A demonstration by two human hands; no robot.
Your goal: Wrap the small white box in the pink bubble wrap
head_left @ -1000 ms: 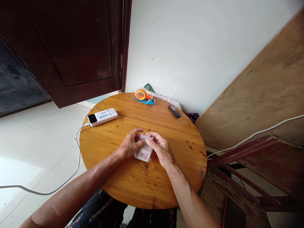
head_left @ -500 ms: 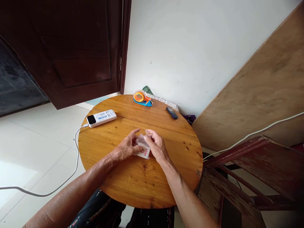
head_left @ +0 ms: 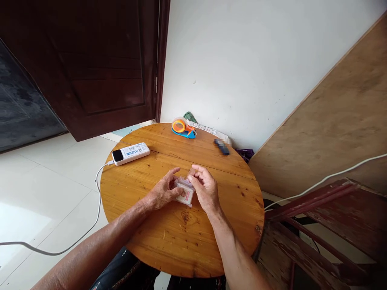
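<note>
A small flat white packet (head_left: 185,196) with red print, wrapped in clear film, is at the middle of the round wooden table (head_left: 169,241). My left hand (head_left: 166,189) grips its left side, thumb on top and index finger stretched beyond it. At the packet's far edge, my right hand (head_left: 205,187) pinches the loose clear film (head_left: 185,181) between thumb and fingers. The fingers partly hide the film and the packet's left end.
A white power bank (head_left: 131,153) with a cable lies at the table's left. Toward the wall are an orange and blue tape dispenser (head_left: 184,127) and a dark blurred object (head_left: 221,147). A worn reddish wooden chair (head_left: 329,213) stands at the right.
My right hand has moved slightly right, drawing the film away from the packet's far edge. The whole view has shifted a little.
</note>
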